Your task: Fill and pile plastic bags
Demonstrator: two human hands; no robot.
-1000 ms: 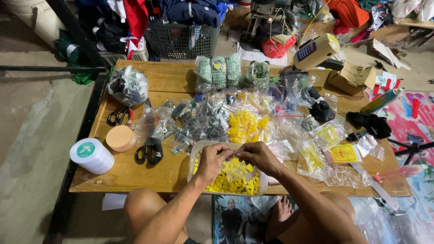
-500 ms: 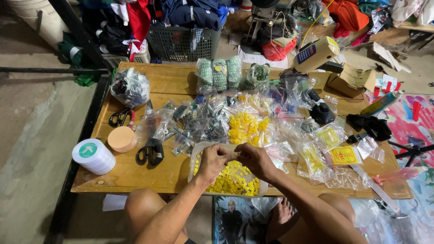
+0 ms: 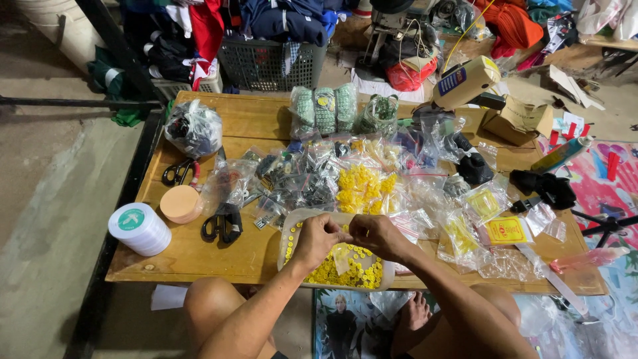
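Here both hands, left (image 3: 318,238) and right (image 3: 373,234), meet over the tray (image 3: 290,229) of yellow buttons (image 3: 345,269) at the bench's (image 3: 199,256) near edge. The fingers look pinched together on something small, though what they hold cannot be told. Best keep the hands low over the tray, so a dropped button lands among the rest, not in the bags (image 3: 372,179) behind.

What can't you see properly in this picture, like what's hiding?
- Head view: whatever the left hand and right hand pinch between them is covered by the fingers, so neither grip can be judged.
- Part of the tray of yellow buttons lies under both hands.
- The small clear bags hold pieces too small to tell apart.
- The pink item at the right runs towards the edge; its kind is unclear.
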